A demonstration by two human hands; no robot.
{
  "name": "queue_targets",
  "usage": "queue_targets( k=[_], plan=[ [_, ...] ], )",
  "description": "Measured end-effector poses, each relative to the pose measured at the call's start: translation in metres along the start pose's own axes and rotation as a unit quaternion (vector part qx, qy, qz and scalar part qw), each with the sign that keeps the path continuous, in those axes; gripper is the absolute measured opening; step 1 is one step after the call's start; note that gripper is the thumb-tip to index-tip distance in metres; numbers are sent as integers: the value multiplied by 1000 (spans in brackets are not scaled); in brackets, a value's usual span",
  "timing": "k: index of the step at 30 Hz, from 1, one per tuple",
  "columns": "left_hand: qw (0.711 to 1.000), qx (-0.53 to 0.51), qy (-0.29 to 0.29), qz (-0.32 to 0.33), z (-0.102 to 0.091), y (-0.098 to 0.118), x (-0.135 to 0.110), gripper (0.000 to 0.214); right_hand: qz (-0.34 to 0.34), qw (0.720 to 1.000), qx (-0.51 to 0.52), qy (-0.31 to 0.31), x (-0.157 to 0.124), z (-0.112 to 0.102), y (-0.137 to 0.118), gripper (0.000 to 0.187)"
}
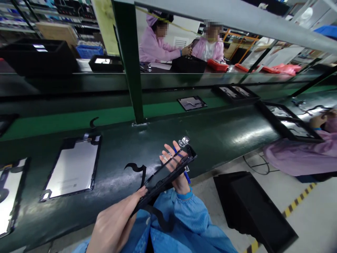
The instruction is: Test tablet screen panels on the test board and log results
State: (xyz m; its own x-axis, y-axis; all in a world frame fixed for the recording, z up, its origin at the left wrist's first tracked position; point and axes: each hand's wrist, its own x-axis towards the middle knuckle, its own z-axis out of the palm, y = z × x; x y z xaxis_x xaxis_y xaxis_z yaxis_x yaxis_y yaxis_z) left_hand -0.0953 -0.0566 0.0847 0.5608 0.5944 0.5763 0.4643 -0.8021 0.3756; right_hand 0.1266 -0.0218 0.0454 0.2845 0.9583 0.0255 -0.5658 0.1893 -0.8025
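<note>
Black and glossy, a thin panel [161, 178] tilts above the near edge of the bench, its near end pinched in the left hand's [113, 219] closed fingers, while the right hand [172, 160] spreads its fingers wide behind the far end, contact unclear. Pale-backed panels [75, 167] lie leftward on the dark green bench [216, 131]; beyond, two co-workers in pink [162, 49] sit, and black trays [252, 207] rest on the floor at right.

Tilted blk panel [162, 180] in L fingers [134, 200], R fingers [175, 145] outspread behind far end, nr dk-grn bench [218, 137].
</note>
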Motion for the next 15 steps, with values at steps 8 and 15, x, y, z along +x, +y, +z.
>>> queue_targets(
  k=[8,15],
  plan=[
    [999,12,11,31,-5,-1,-7,29,27,999,13,17,-4,12,-5,65],
    [999,-27,8,26,1,-3,-22,39,-3,1000,-25,-7,-7,10,-5,72]
  ],
)
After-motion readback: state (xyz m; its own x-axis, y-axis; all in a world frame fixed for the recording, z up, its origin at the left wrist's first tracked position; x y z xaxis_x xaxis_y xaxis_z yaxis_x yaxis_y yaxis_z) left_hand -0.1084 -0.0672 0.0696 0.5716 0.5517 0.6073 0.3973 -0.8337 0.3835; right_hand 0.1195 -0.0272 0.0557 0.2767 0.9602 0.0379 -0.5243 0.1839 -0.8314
